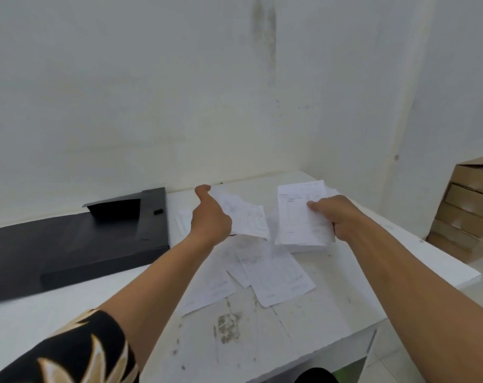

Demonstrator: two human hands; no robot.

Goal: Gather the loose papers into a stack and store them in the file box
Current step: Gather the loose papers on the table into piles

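Two bare hands hover above a scuffed white tabletop (304, 341). The left hand (210, 217) pinches one curling white printed sheet (246, 217); the right hand (342, 217) grips a small upright stack of printed papers (298, 217) just beside it. More loose white sheets (276, 275) lie below. The open black file box (77, 241) lies flat to the left, nearer the left hand, its long axis running left to right.
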